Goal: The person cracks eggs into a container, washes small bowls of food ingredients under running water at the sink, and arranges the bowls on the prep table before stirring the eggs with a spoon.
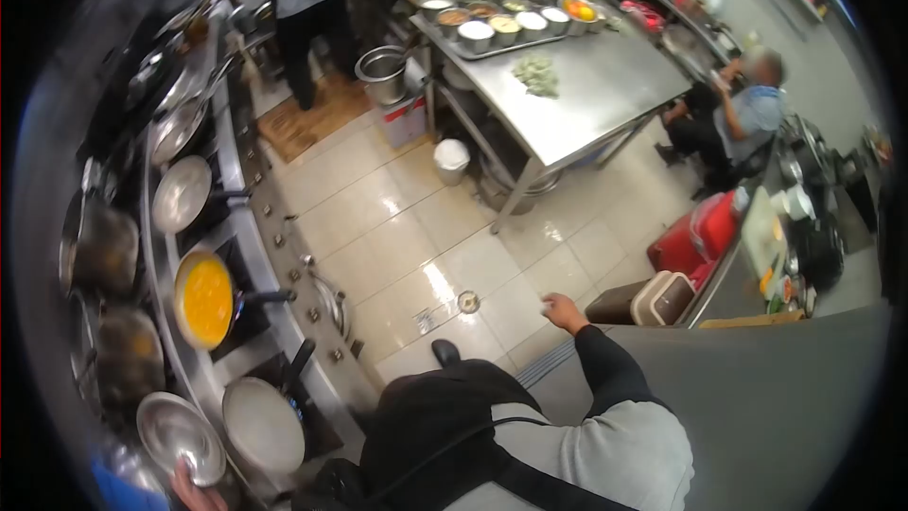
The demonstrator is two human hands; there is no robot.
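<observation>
At the lower left, my left hand grips the near rim of a shiny metal bowl, which is tilted so that its inside shows. Beside the bowl, a pale frying pan sits on a burner, with a blue flame at its edge. Farther along the stove, another frying pan holds a yellow egg-like mixture. My right hand hangs over the tiled floor with nothing visible in it, its fingers loosely apart. Nearest to it is a brown bin with a beige rim.
More pans and large pots line the stove at left. A steel table bears containers and a chopped pale heap. One person stands at the back left; another sits at right. A red bin stands nearby.
</observation>
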